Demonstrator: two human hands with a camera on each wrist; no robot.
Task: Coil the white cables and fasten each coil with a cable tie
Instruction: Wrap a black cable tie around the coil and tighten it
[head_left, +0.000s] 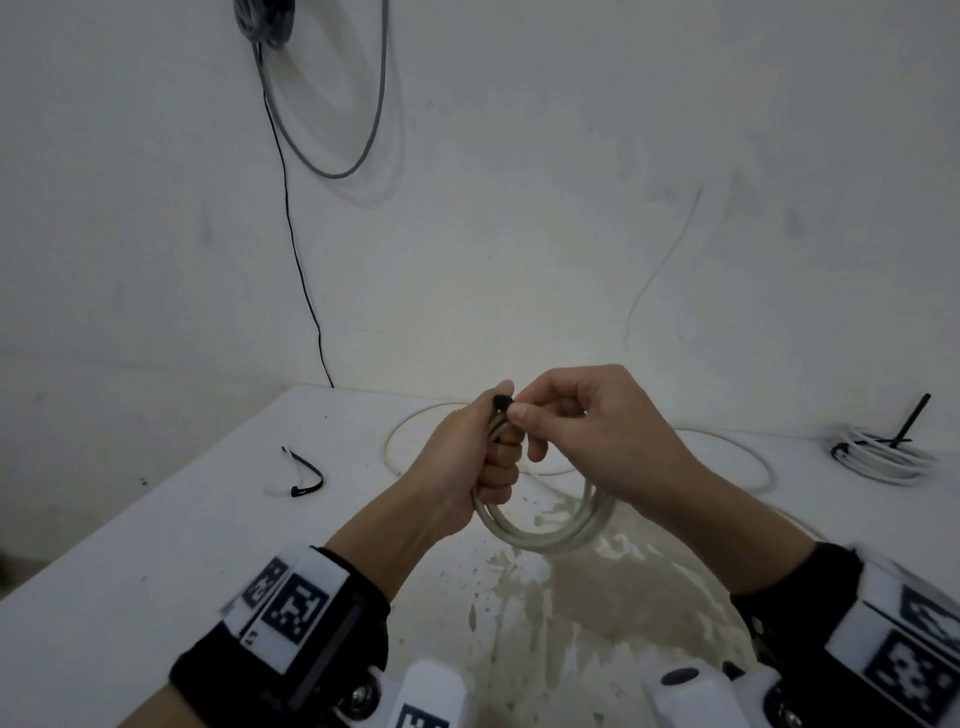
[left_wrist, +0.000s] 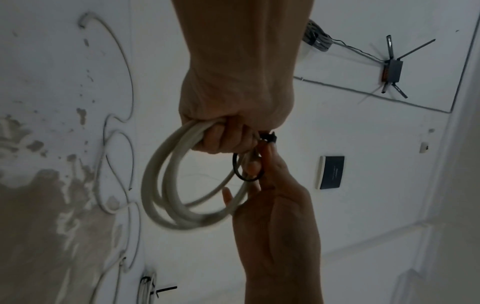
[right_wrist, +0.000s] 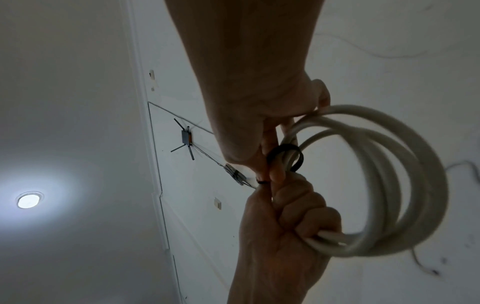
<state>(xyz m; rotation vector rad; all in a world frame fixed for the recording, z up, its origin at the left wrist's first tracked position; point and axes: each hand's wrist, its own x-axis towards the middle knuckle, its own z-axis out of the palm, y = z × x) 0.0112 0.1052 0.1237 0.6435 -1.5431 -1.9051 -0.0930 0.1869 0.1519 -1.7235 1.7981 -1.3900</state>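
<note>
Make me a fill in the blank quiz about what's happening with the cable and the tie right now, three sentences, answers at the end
1. The coil of white cable is gripped in the person's ____ hand.
2. The tie looped round the held coil is ____ in colour.
3. A finished coil lies on the table to the person's ____.

Missing words: left; black; right

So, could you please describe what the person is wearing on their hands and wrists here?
Both hands are bare. The left wrist and right wrist each carry a black strap with white blocks bearing black-and-white square tag markers; white camera housings sit below them. No sleeves show.
</note>
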